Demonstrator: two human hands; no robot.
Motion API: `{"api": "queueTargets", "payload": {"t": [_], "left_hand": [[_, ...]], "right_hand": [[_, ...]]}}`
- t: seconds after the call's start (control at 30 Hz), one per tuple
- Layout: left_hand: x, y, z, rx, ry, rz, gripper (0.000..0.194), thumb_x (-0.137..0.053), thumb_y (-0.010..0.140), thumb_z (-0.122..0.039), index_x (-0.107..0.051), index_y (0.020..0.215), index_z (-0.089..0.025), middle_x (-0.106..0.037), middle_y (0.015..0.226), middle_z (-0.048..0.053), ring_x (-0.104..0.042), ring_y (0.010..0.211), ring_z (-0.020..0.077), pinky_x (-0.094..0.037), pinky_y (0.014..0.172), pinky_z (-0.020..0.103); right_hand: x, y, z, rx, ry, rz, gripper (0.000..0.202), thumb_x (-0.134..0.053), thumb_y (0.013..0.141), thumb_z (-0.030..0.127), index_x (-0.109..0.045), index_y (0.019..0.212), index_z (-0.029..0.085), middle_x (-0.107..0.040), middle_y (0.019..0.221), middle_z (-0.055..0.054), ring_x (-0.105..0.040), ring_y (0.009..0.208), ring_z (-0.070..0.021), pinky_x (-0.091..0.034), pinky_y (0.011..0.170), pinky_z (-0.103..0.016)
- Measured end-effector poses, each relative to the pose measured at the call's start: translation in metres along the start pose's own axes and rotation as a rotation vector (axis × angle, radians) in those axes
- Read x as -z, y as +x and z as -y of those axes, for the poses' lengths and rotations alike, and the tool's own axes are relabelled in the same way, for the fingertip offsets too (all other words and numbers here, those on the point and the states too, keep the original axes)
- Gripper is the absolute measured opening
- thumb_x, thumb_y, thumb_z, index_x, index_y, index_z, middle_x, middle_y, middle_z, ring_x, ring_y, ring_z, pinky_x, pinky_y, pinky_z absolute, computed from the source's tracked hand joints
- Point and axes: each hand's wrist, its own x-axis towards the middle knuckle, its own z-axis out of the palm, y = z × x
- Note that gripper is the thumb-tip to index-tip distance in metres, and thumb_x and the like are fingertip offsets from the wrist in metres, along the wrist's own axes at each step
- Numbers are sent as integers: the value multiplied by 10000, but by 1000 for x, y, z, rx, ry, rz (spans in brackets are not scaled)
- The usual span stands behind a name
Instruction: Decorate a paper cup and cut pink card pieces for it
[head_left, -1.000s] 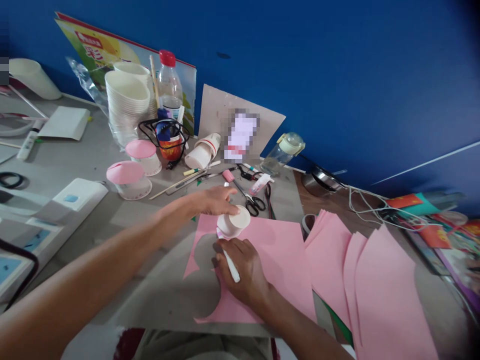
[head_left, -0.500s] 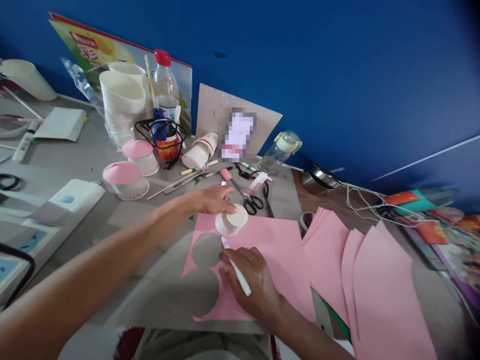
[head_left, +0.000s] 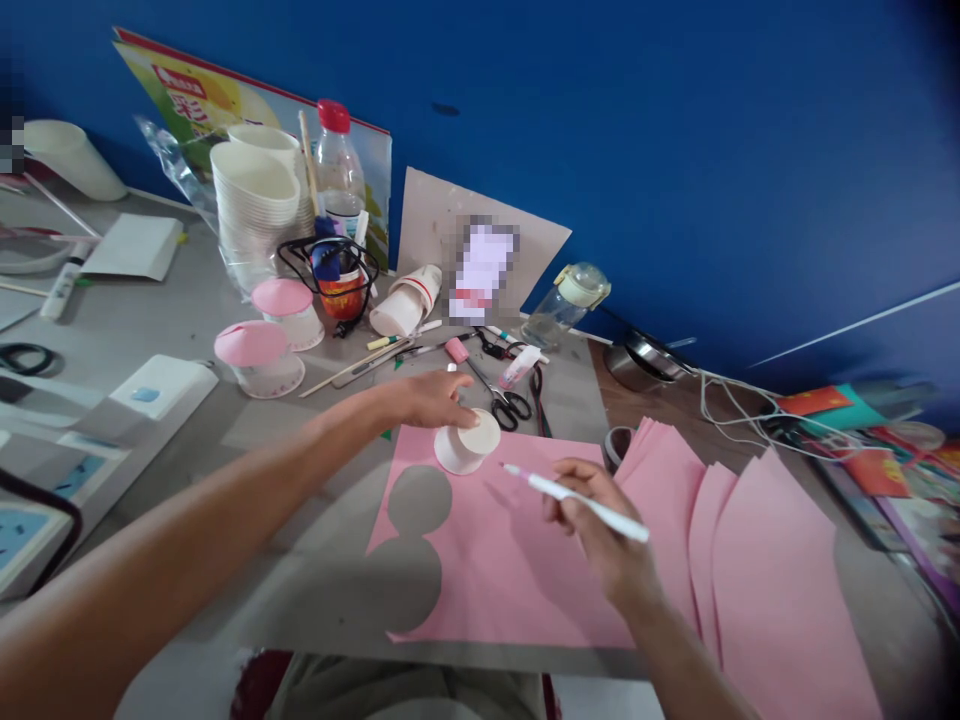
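A small white paper cup (head_left: 457,455) stands upside down near the upper left of a pink paper sheet (head_left: 540,560). My left hand (head_left: 431,400) holds the cup down, its thumb on the base; some of its fingers are hidden. My right hand (head_left: 600,510) grips a white marker pen (head_left: 585,503) above the sheet. The pen's tip points left towards the cup, apart from it. Round cut-outs at the sheet's left side let the grey table show through.
Scissors (head_left: 511,405) lie behind the cup, among pens. Two pink-topped cups (head_left: 259,365) stand at the left, near stacked white cups (head_left: 255,200). More pink sheets (head_left: 780,560) fan out at the right. A phone (head_left: 482,265) leans at the back beside a clear bottle (head_left: 566,305).
My right hand has moved right with the marker pen, from the cup's near left side to its right. My left hand stays on the cup. The view has shifted slightly.
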Motion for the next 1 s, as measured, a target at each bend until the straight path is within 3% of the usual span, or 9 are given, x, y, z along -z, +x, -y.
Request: {"api": "queueTargets", "payload": {"t": [0.1,0.27,0.47,0.63,0.77,1.0], "left_hand": [[0,0,-1,7,47,5,777,-587,698,-455,-425,1396,-154,-595,1271,127,-604,1066,272,-481,812,281],[0,4,-2,23,167,-19,814,-586,689,-528,-401,1406,-187,-568,1285,150,-532,1173,329,-444,914,371],[1,3,-11,-12,410,-119,890,-595,668,-584,-379,1393,-115,-474,1333,250,-418,1237,442,-358,973,514],[-2,-4,-21,-60,579,-219,826,-577,709,-529,-346,1400,-141,-430,1374,219,-413,1224,417,-337,965,505],[-3,-8,-30,-115,654,-261,803,-580,728,-436,-324,1408,-96,-438,1351,235,-409,1212,403,-333,949,491],[3,-12,-47,-112,710,-211,730,-595,745,-318,-345,1396,-100,-466,1317,212,-440,1159,366,-345,917,452]], "right_hand": [[21,33,-2,-109,285,-112,139,-624,826,334,-614,879,206,-622,667,-7,-515,567,-125,-395,491,-232],[32,86,-3,-230,450,-159,236,-754,628,265,-698,837,171,-636,673,-14,-497,545,-106,-378,474,-231],[8,109,-6,-373,417,-64,299,-772,638,324,-692,857,137,-619,606,-5,-486,514,-97,-322,438,-211],[-15,118,-5,-396,406,40,314,-762,661,385,-625,820,151,-602,601,22,-441,445,-68,-324,443,-214],[-30,127,-7,-371,327,170,329,-698,690,431,-592,865,174,-574,600,40,-427,445,-70,-321,452,-210],[-51,143,-16,-255,80,396,262,-545,787,342,-505,574,194,-467,506,38,-380,443,-92,-336,460,-230]]}}
